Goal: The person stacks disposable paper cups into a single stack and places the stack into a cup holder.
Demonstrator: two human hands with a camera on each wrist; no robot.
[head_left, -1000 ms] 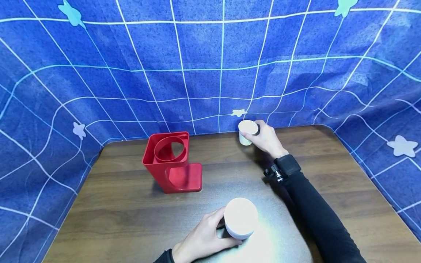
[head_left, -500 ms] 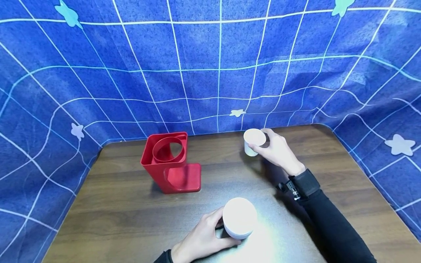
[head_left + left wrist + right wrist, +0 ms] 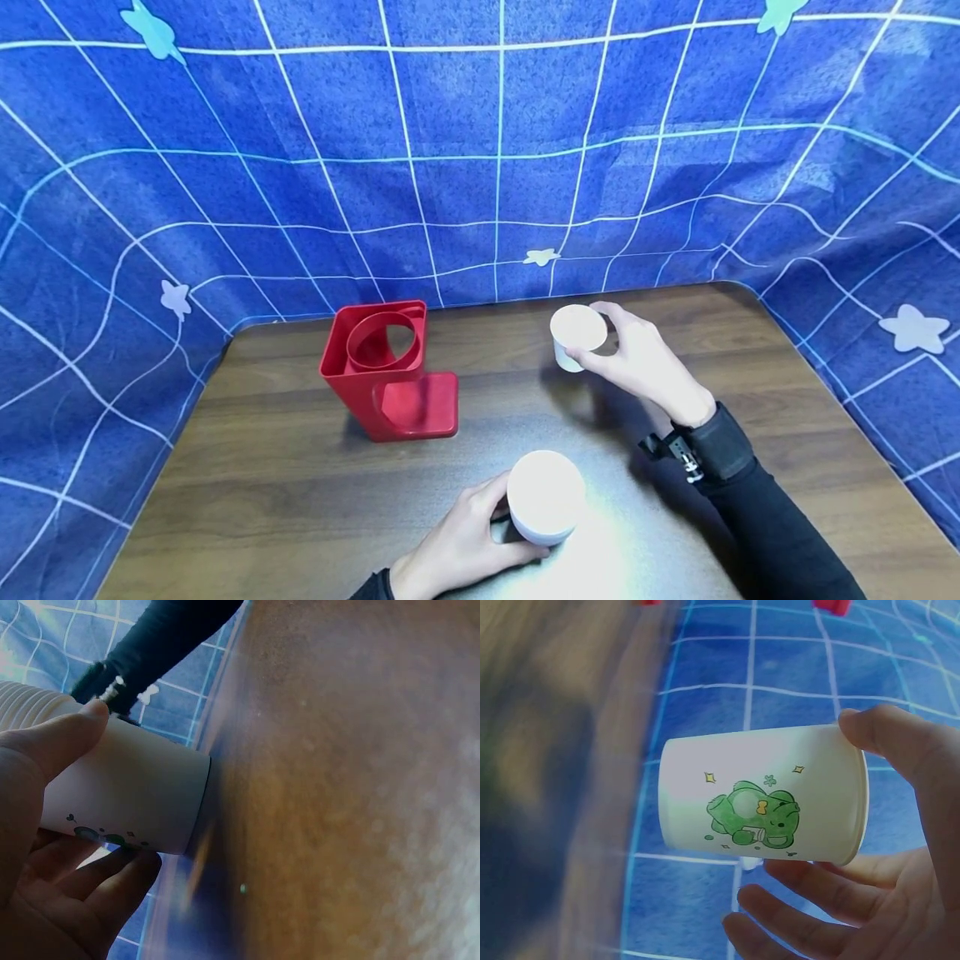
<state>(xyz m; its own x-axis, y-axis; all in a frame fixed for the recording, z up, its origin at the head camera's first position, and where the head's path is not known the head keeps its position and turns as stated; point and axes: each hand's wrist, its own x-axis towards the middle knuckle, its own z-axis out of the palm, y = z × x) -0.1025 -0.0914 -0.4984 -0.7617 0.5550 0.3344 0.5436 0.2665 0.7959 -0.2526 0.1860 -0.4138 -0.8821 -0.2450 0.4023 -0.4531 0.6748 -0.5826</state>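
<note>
My right hand (image 3: 637,358) holds a small white paper cup (image 3: 576,336) lifted off the back of the table. The right wrist view shows that paper cup (image 3: 761,796) with a green cartoon print, thumb (image 3: 900,746) on one side and fingers (image 3: 795,915) on the other. Near the front edge my left hand (image 3: 465,546) grips a larger white cup stack (image 3: 546,496) standing on the table. In the left wrist view this cup stack (image 3: 124,795) has ribbed rims and touches the tabletop (image 3: 360,787), held by my thumb and fingers.
A red plastic cup holder (image 3: 386,371) with a round opening stands at the table's left middle. The wooden table (image 3: 285,492) is surrounded by a blue grid-patterned cloth (image 3: 480,142) behind and at both sides.
My right hand has carried the small cup from the table's back edge toward me and slightly up. The left hand and the stack have stayed put.
</note>
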